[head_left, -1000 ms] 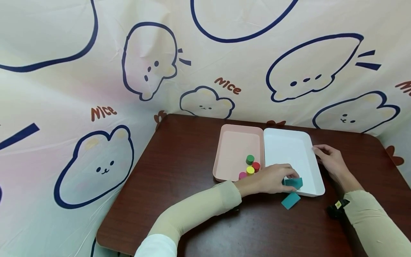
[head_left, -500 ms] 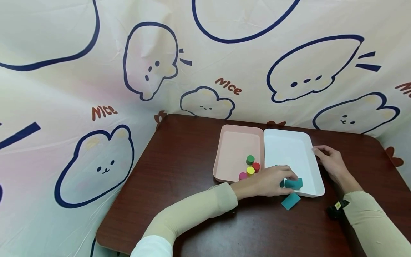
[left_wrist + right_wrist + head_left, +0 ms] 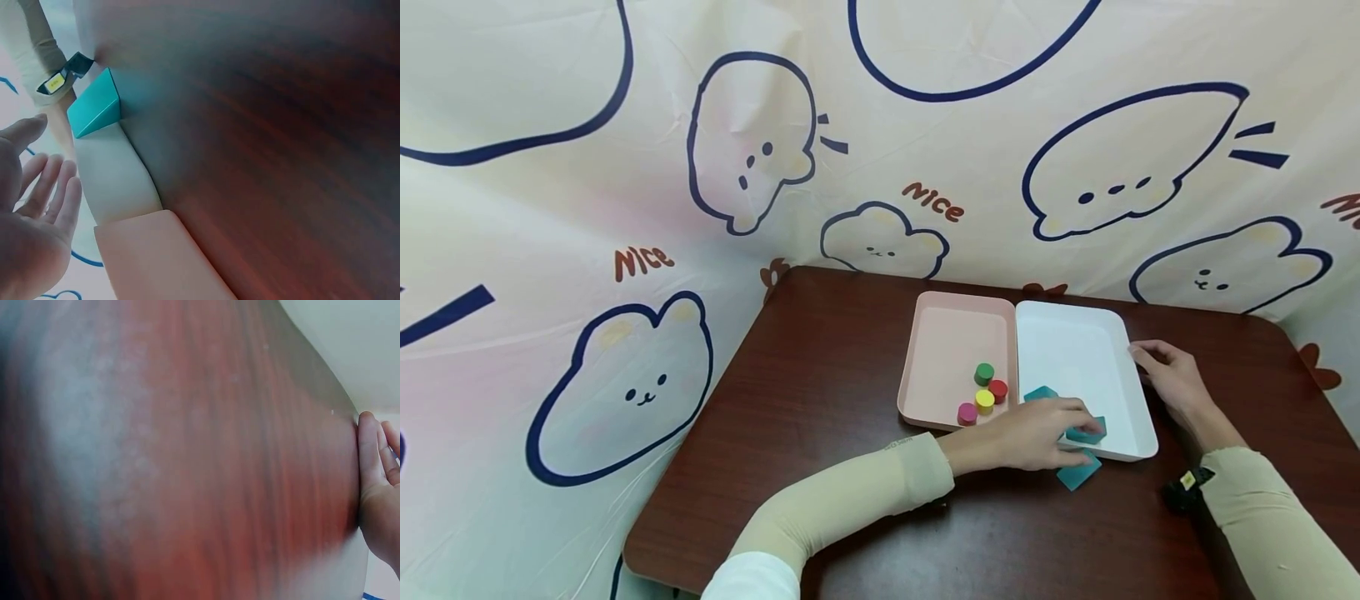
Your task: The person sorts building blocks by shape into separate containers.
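Note:
My left hand [image 3: 1043,435] is over the near edge of the white tray [image 3: 1078,342], its thumb and fingers spread apart. Beneath those fingers, a teal block [image 3: 1092,431] lies inside the tray. Another teal block [image 3: 1040,392] shows behind the knuckles, partly hidden by the hand. Just outside the near rim is a third teal block [image 3: 1078,473], close to the left thumb; the left wrist view shows this teal block [image 3: 95,106] with a slanted edge, apart from the hand. At the tray's right side, my right hand [image 3: 1176,379] touches the rim with its fingertips.
A pink tray [image 3: 958,321] stands against the white one's left side. It holds green [image 3: 984,374], red [image 3: 997,391], yellow [image 3: 984,402] and magenta [image 3: 967,414] cylinders. Both trays rest on a dark wooden table [image 3: 820,367], with a printed cloth behind.
My left hand has let go of the teal block inside the white tray and shifted toward the near edge, uncovering another teal block behind it. The right hand stays at the rim.

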{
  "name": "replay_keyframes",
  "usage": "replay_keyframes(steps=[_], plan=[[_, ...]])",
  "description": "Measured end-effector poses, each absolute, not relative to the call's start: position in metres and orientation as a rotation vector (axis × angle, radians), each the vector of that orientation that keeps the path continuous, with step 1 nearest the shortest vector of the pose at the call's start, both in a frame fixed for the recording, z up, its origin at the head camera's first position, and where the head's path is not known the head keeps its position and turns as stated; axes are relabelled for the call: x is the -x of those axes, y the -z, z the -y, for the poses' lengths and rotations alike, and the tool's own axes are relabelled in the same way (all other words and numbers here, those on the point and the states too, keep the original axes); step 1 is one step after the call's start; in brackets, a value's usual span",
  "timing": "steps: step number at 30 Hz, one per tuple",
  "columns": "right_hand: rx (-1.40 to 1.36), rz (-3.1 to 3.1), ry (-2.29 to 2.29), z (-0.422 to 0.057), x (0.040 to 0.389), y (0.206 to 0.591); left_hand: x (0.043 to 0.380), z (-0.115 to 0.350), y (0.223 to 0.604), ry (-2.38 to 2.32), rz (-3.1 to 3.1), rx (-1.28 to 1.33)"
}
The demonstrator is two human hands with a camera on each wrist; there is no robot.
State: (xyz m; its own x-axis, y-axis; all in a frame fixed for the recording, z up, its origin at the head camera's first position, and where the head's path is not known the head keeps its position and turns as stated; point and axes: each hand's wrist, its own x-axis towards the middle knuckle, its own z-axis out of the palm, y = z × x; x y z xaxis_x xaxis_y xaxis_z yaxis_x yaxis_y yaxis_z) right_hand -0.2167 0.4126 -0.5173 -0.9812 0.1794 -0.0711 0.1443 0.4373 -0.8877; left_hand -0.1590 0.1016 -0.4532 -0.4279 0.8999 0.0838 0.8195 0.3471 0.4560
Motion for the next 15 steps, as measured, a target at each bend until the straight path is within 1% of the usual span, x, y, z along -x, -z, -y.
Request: replay_keyframes(steps=[15], plan=[[0.296, 2.645, -1.607, -0.4116, 0.2165, 0.5181, 0.1565, -0.0948, 0.4604, -0.669, -2.395, -1.612]])
